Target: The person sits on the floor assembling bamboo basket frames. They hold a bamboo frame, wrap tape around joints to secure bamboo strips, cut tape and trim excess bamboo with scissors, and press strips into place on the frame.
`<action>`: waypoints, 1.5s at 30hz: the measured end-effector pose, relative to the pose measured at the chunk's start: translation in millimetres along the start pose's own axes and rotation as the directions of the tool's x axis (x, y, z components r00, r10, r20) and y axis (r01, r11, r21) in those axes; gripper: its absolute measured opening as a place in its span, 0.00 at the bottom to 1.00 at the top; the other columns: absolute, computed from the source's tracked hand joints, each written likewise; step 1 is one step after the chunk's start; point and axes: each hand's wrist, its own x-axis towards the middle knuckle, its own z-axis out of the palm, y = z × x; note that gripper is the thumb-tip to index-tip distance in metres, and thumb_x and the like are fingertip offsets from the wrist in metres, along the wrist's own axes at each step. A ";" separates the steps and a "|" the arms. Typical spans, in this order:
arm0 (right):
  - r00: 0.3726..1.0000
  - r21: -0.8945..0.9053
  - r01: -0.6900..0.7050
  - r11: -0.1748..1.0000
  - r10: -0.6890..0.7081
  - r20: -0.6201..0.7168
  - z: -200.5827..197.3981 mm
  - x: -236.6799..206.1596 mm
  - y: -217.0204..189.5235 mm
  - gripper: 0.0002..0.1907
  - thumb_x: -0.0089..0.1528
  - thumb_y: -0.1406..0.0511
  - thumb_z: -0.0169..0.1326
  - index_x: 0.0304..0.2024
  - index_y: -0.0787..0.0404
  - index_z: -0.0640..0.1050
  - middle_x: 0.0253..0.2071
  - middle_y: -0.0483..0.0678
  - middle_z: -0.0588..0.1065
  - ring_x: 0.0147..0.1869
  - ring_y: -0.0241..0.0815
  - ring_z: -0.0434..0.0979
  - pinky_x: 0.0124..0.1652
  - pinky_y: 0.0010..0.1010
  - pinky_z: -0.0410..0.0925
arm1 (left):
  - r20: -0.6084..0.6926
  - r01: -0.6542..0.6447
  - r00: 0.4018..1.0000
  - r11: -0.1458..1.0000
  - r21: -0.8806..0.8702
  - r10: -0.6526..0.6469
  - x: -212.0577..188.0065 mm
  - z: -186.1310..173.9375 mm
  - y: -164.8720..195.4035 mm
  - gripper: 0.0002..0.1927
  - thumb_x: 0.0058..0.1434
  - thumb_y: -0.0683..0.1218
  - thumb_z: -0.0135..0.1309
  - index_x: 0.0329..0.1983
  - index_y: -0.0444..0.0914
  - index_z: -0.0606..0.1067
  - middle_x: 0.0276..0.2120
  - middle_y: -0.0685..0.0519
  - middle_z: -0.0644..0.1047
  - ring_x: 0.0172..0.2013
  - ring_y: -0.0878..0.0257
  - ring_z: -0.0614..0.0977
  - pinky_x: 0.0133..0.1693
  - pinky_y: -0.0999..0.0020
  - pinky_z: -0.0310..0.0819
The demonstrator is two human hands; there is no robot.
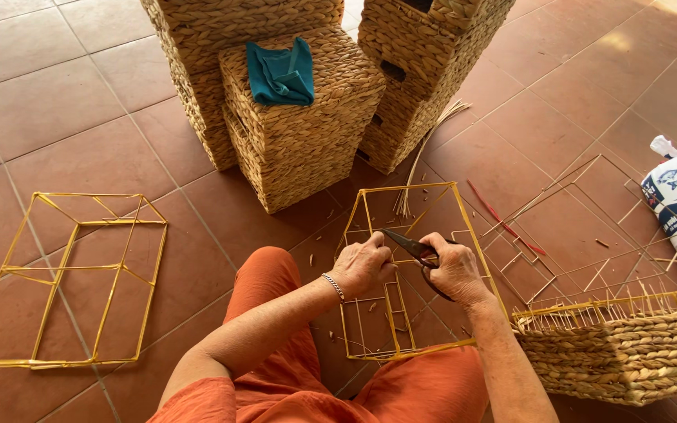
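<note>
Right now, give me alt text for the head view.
Right hand works scissors at a yellow wire frame that the left hand steadies. Woven baskets stand behind; a half-woven basket sits at right.

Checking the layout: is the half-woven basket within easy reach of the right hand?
Probably yes: the half-woven basket sits just beside the right forearm, nothing between, though the right hand holds scissors.

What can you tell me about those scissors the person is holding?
The scissors look like dark metal, with short pointed blades standing slightly open. The right hand grips the handles, which its fingers hide. The blades point up and to the left, toward the left hand, whose fingertips sit right at the blade tips. They are held above a yellow wire frame lying on the tiled floor. I can't make out what is being cut.
</note>
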 end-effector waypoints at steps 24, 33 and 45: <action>0.907 0.308 -0.286 0.907 0.360 -0.218 -7.9 -20.6 70.1 0.14 0.58 0.65 0.66 0.44 0.62 0.78 0.31 0.44 0.80 0.33 0.36 0.80 0.34 0.31 0.74 | -0.004 0.008 1.000 1.000 -0.022 -0.008 1.4 -6.6 -2.7 0.07 0.57 0.46 0.59 0.27 0.37 0.77 0.39 0.49 0.72 0.30 0.49 0.81 0.33 0.53 0.76; 0.894 0.042 -0.345 0.938 0.342 -0.290 0.2 -9.3 69.8 0.18 0.56 0.65 0.69 0.45 0.65 0.79 0.32 0.50 0.81 0.35 0.42 0.81 0.38 0.35 0.75 | -0.003 -0.010 1.000 0.993 -0.118 0.009 2.0 -8.2 -4.8 0.09 0.61 0.48 0.57 0.30 0.38 0.79 0.40 0.48 0.72 0.30 0.48 0.81 0.34 0.51 0.74; 0.953 -0.168 -0.237 0.957 0.195 -0.233 23.8 -7.7 81.5 0.14 0.62 0.67 0.59 0.49 0.63 0.76 0.31 0.53 0.82 0.38 0.53 0.84 0.44 0.46 0.73 | 0.109 -0.096 0.991 0.975 0.200 0.075 1.9 1.4 -1.4 0.09 0.65 0.46 0.51 0.32 0.36 0.73 0.42 0.44 0.70 0.25 0.51 0.80 0.28 0.53 0.77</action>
